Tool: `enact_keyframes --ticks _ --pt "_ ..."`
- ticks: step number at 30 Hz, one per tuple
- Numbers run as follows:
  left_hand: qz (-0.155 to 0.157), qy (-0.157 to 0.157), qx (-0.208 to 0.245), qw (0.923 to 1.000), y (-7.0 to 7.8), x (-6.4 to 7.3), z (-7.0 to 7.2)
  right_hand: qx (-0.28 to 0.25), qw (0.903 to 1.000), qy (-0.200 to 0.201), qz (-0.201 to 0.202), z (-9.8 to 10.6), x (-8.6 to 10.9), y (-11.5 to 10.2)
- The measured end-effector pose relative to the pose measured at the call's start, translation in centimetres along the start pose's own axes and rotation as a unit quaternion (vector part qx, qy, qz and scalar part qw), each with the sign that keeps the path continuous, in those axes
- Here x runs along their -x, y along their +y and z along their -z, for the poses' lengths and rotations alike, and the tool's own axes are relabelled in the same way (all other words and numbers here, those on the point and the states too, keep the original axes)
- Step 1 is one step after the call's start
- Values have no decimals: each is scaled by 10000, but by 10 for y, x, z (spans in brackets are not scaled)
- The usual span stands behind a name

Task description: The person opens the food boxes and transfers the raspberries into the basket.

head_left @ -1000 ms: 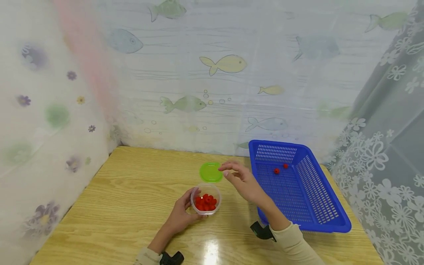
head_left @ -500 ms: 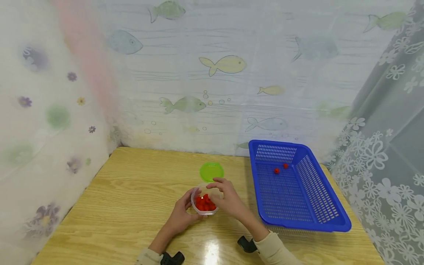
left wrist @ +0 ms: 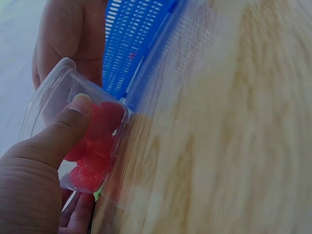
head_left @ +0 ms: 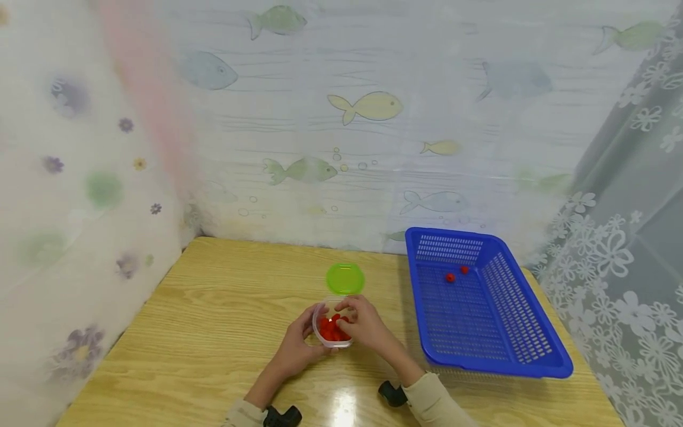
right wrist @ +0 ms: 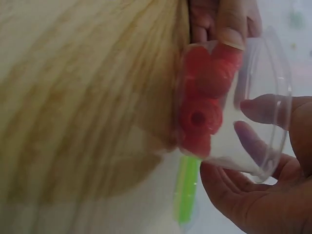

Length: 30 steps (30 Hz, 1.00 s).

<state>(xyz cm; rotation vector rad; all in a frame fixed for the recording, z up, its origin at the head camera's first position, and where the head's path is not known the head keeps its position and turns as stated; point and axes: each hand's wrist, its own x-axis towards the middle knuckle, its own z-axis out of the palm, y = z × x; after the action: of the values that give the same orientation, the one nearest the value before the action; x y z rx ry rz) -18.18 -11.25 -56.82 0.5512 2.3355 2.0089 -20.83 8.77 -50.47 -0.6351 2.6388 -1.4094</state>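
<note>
Head view: a clear plastic tub sits on the wood-grain table, its base covered by red raspberries too bunched to count; directions below run round this tub, 12 o'clock pointing away from the person.
Left hand: grips the tub from 8 o'clock, thumb on the wall at 6, fingers at 11.
Right hand: enters from 3 o'clock, fingertips inside the rim, a narrow gap between them; the right wrist view shows no berry pinched.
Tub hold: best firm but light, as the thin wall would probably flex.
Berry handling: 1 raspberry at a time, tips moving straight up and down, seems least likely to bruise the pile or tip the tub.
Green lid: lies flat at 1 o'clock, just beside the tub, where knuckles could brush it.
Blue basket: stands at 3 o'clock, with 2 loose raspberries towards 2 o'clock; its raised side lies between them and the tub.
Backdrop: a fish-print sheet hangs at 12 o'clock, beyond the table edge.
</note>
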Motion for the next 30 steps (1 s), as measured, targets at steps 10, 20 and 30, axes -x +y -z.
enact_keyframes --ticks 10,20,30 --pt "41 -66 58 10000 -1 -1 -2 -43 9987 -243 -454 -3 0 6" --pt "-80 -92 123 9998 -1 1 -1 229 9975 -548 -392 1 -8 1" --pt "-131 -52 30 9999 -1 1 1 351 9975 -499 -346 -1 -7 -8"
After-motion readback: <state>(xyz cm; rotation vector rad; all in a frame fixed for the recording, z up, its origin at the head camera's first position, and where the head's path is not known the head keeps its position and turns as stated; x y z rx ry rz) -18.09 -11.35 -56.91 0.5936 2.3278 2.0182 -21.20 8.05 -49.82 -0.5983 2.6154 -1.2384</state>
